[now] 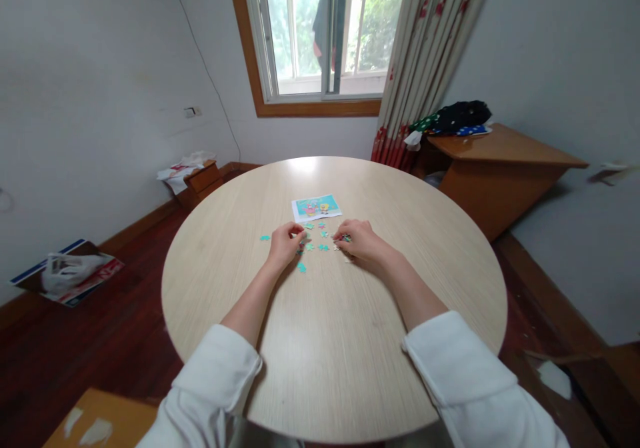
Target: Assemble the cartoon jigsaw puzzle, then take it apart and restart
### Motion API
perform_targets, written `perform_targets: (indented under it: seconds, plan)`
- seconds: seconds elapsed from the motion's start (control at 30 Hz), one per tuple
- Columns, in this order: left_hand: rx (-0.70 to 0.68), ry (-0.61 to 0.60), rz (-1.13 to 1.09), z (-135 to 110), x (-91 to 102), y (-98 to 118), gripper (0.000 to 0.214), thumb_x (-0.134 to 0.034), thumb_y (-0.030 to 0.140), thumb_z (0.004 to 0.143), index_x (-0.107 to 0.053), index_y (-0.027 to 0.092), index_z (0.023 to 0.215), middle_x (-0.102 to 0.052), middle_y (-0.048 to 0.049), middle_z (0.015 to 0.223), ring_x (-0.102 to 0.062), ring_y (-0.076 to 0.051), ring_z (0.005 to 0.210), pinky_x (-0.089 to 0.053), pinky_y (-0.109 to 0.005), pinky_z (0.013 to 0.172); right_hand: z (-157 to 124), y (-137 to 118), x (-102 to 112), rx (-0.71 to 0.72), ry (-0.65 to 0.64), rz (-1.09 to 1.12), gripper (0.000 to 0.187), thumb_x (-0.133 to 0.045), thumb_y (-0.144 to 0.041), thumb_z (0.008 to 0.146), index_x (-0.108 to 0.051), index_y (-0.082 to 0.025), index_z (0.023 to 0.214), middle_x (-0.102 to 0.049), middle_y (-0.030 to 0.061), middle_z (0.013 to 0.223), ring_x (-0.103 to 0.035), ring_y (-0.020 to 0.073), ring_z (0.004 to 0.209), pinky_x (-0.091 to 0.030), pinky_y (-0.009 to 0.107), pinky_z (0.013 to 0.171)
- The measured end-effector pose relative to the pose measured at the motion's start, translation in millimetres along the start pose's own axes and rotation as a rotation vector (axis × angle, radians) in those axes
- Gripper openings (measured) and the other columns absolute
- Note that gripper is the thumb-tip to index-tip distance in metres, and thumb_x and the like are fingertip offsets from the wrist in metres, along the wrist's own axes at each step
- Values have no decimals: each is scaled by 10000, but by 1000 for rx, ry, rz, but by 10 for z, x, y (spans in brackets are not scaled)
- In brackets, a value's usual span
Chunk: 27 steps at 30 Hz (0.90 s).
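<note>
Several small turquoise jigsaw pieces (320, 236) lie scattered on the round pale wooden table (380, 315). Beyond them lies a small picture card (316, 207) with a turquoise cartoon image. My left hand (286, 241) rests among the pieces with its fingers curled, pinching a piece at its fingertips. My right hand (359, 240) lies just to the right, fingers also curled and pinched on a piece near the pile. One piece (265, 237) sits apart at the left, another (302, 268) just below my left hand.
A wooden desk (500, 161) with dark clothes stands at the right by a curtain (425, 61). A window (325, 28) is straight ahead. A small wooden box with papers (195, 175) and a plastic bag on a board (67, 271) lie on the dark floor at left.
</note>
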<state>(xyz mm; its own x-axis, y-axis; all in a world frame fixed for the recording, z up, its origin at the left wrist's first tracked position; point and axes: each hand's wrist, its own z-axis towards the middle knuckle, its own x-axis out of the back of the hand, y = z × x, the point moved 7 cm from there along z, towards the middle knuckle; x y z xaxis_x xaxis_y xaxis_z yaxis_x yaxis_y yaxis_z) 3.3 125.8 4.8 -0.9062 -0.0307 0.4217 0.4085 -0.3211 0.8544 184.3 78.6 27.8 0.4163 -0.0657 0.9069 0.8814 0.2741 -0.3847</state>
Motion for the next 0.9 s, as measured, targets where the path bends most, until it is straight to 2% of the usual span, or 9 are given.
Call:
perform_targets:
  seconds: [0.13, 0.27, 0.33, 0.47, 0.67, 0.73, 0.9]
  plan:
    - [-18, 1, 111, 16, -2, -49, 53, -607, 203, 716, -636, 167, 691, -672, -13, 706, -597, -137, 650, -441, -252, 649, -21, 10, -8, -47, -74, -52, 136, -662, -199, 758, -740, -206, 870, -661, 89, 1057, -536, 250, 1061, -305, 373, 922]
    - [-19, -31, 250, 20, -1, -64, 69, -596, 179, 739, -648, 178, 694, -690, -12, 711, -622, -148, 669, -445, -278, 732, 4, 25, -51, -77, -82, -68, 112, -641, -198, 785, -735, -200, 847, -660, 87, 1046, -537, 238, 1055, -306, 343, 886]
    - [-30, -42, 320, 17, 5, -40, 74, -595, 188, 754, -663, 185, 727, -705, -16, 743, -631, -159, 696, -436, -301, 776, 15, 12, -70, -67, -76, -70, 111, -626, -200, 801, -730, -194, 838, -663, 83, 1029, -542, 229, 1043, -303, 332, 873]
    - [-58, -36, 490, 6, 24, 38, 86, -603, 220, 768, -684, 195, 785, -722, -39, 835, -625, -222, 878, -387, -371, 863, 31, -31, -86, -40, -45, -59, 127, -597, -211, 823, -721, -184, 819, -677, 75, 980, -557, 212, 998, -301, 320, 854]
    - [-62, -35, 556, -12, 8, 89, 102, -593, 209, 770, -679, 184, 820, -712, -61, 902, -599, -241, 940, -364, -382, 854, 36, -84, -53, -106, 33, 74, 210, -516, -263, 869, -690, -158, 814, -680, 77, 896, -570, 173, 847, -351, 282, 781]
    - [-60, -12, 533, -13, 24, 91, 106, -581, 203, 775, -675, 183, 820, -712, -60, 890, -603, -233, 926, -365, -372, 851, 25, -135, -76, -106, -3, 122, 213, -496, -245, 863, -676, -148, 805, -677, 73, 858, -559, 161, 788, -363, 259, 717]
    - [-62, 80, 458, -1, 139, 109, 162, -506, 210, 821, -664, 185, 799, -710, -54, 845, -620, -210, 865, -372, -360, 849, -34, -326, -192, -6, -203, 143, 201, -471, -159, 810, -654, -133, 731, -655, 55, 749, -522, 132, 667, -352, 223, 612]
